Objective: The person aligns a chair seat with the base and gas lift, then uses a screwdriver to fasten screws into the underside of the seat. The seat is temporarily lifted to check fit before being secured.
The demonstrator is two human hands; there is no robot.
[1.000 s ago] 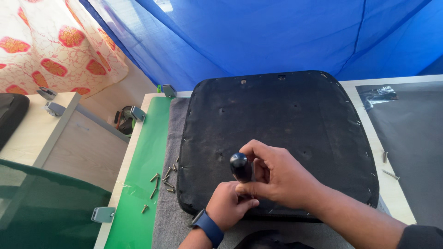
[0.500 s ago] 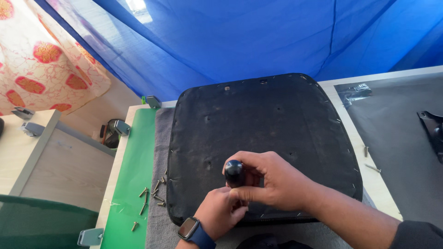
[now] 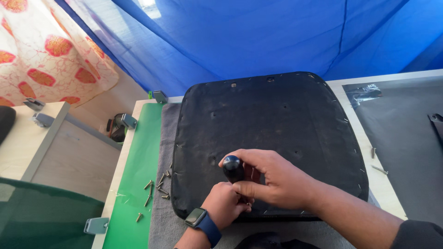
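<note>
The right hand (image 3: 277, 184) holds a narrow grip around a screwdriver's black rounded handle (image 3: 233, 168), which stands upright, long axis pointing straight down at the near edge of the black seat pad (image 3: 272, 124). The left hand (image 3: 226, 205), wearing a watch with a blue band, sits just below the handle, its grip curled shut where the tool's tip would be; the tip itself is hidden. Loose screws (image 3: 157, 189) lie left of the pad on the green mat (image 3: 138, 170) covering the tabletop.
</note>
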